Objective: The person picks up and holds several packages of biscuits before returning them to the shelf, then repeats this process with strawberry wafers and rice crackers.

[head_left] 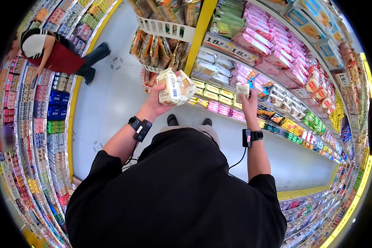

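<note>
A bundle of cream-coloured packets (175, 87) is sitting just above the centre of the view, toward twelve o'clock from the person's dark-clothed torso, and the left hand (156, 103) is gripping it from below with the fingers clamped around its lower edge; a barcode label is showing on the face turned to the camera. At about three o'clock from the bundle, well apart from it, a single small pale packet (242, 89) is being held up by the right hand (249, 104), whose fingers are closed on its lower part. Both packets are hanging in the air in front of the shelf (225, 47), not resting on it. Each wrist is carrying a black strap with a small black device (140, 128), and thin cables are running from them back toward the body. Behind the hands, from twelve to three o'clock, the shelf is showing rows of pink, white, yellow and green packaged goods, with price tags (229, 48) along its edge and a yellow upright post (199, 31) dividing it from a white wire rack of snack bags (161, 45) at eleven o'clock. The pale floor (111, 91) is stretching away at ten o'clock, where another person in a red apron (56, 51) is reaching into the opposite shelves. The wearer's dark shoes (172, 120) are peeking out just below the bundle.
</note>
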The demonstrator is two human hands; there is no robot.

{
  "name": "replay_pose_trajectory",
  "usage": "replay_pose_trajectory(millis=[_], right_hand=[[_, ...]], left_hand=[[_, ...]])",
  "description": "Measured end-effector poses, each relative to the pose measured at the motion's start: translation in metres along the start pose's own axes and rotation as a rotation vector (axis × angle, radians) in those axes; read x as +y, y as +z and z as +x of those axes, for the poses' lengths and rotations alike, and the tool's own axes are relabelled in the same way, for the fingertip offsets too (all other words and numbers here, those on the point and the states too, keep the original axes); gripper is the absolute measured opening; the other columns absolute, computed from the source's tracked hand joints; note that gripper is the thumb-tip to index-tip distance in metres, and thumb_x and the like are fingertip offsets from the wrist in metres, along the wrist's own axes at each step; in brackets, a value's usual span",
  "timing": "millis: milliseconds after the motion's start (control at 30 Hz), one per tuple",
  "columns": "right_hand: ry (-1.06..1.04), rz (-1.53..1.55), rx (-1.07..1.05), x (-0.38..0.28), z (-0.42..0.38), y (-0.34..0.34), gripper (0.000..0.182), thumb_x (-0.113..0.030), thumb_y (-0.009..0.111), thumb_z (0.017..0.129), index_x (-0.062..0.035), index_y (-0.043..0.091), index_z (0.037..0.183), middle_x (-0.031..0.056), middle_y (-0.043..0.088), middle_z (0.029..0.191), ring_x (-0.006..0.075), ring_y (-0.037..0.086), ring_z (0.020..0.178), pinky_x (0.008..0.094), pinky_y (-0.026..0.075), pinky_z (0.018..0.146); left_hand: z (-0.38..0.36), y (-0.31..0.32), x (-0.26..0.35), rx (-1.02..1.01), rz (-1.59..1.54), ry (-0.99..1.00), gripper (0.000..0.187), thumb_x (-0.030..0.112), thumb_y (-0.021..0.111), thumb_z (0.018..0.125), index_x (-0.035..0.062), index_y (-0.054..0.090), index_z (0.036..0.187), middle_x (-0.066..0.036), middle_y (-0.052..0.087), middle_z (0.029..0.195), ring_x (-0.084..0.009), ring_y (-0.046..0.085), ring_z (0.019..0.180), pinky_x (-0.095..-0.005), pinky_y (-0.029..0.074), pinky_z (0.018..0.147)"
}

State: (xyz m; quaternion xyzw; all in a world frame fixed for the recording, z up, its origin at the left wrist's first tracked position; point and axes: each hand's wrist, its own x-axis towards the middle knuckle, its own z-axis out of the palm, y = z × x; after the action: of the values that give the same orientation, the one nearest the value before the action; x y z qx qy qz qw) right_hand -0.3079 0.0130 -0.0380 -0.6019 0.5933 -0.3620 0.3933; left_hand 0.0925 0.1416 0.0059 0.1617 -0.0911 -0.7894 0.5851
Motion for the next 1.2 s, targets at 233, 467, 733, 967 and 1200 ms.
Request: replay_pose_trajectory(millis=[233, 467, 733, 967, 1200], right_hand=[[-0.466, -0.449, -0.119, -0.065, 0.051, 0.051, 0.046, -0.022, 0.071, 0.1, 0.0046, 0.059, 0.136, 0.031, 0.068, 0.116, 0.0502, 0.066, 0.107, 0.0532, 0.055, 0.095], [-0.473, -0.659, -0.242, -0.048, 0.127, 0.11, 0.043, -0.029, 0.066, 0.099, 0.0057, 0.066, 0.125, 0.0336, 0.072, 0.104, 0.0534, 0.069, 0.101, 0.0589, 0.055, 0.092], [-0.122, -0.527, -0.716, -0.066, 0.165, 0.12, 0.072, -0.048, 0.066, 0.099, 0.011, 0.062, 0.14, 0.0352, 0.069, 0.134, 0.046, 0.066, 0.128, 0.0451, 0.049, 0.11], [-0.201, -0.412, -0.8, -0.051, 0.166, 0.144, 0.073, -0.054, 0.055, 0.106, 0.0043, 0.058, 0.149, 0.0289, 0.067, 0.143, 0.0428, 0.064, 0.132, 0.0439, 0.045, 0.114], [-0.077, -0.376, -0.625, -0.054, 0.157, 0.132, 0.063, -0.056, 0.049, 0.109, -0.0036, 0.065, 0.139, 0.0312, 0.068, 0.136, 0.0515, 0.062, 0.128, 0.0511, 0.047, 0.11]], left_hand=[[-0.016, 0.007, -0.014, 0.06, -0.009, 0.061, 0.097, 0.046, 0.084, 0.084, 0.0118, 0.043, 0.165, -0.016, 0.05, 0.162, -0.0358, 0.051, 0.149, -0.054, 0.041, 0.126], [-0.052, 0.01, -0.037, 0.199, 0.019, 0.162, 0.107, 0.051, 0.085, 0.077, 0.012, 0.041, 0.166, -0.016, 0.047, 0.163, -0.0413, 0.049, 0.149, -0.0678, 0.041, 0.121], [-0.076, 0.015, -0.064, 0.291, 0.017, 0.263, 0.111, 0.055, 0.084, 0.077, 0.0115, 0.037, 0.168, -0.018, 0.045, 0.165, -0.0434, 0.048, 0.15, -0.07, 0.043, 0.119], [-0.073, 0.029, -0.071, 0.308, 0.033, 0.268, 0.111, 0.054, 0.085, 0.077, 0.0102, 0.037, 0.167, -0.018, 0.046, 0.164, -0.042, 0.05, 0.149, -0.0688, 0.044, 0.118], [-0.05, 0.021, -0.072, 0.282, 0.055, 0.24, 0.111, 0.055, 0.083, 0.078, 0.0102, 0.037, 0.168, -0.018, 0.046, 0.164, -0.0417, 0.05, 0.148, -0.0678, 0.043, 0.12]])
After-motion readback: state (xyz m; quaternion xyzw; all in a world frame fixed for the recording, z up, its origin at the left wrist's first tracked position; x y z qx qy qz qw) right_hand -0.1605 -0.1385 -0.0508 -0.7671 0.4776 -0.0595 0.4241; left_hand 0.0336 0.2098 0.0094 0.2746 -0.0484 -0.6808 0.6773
